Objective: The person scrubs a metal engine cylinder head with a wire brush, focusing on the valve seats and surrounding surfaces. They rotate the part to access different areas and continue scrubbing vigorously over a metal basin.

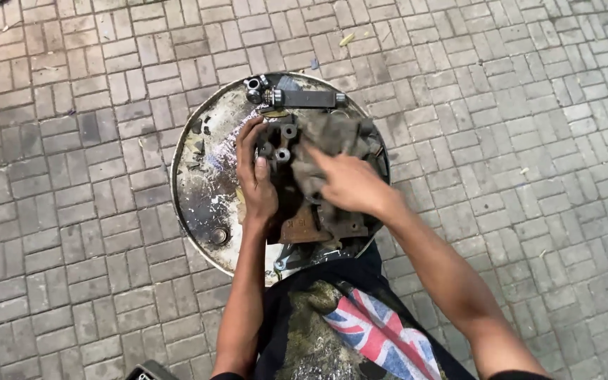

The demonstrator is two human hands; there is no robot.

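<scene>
Head view: wiping step, by the look of it — left hand (257, 184) clamps the side of one greasy metal part (291, 190) on the drum-top surface (202, 176), fingers curled shut on it; right hand (350, 184) presses one grey rag (328, 137) onto it, fingers closed on cloth. Next move likely needs the part held steady. One dark bar (304, 98) and two or three sockets (255, 90) lie at the far rim.

I stand on grey brick paving (515, 127) laid in a basket-weave pattern, under flat daylight; a round drum top (202, 176), stained and scuffed, sits at its middle; beyond the drum a yellow leaf scrap (346, 39) lies on the bricks; small litter dots the paving right of the drum.
</scene>
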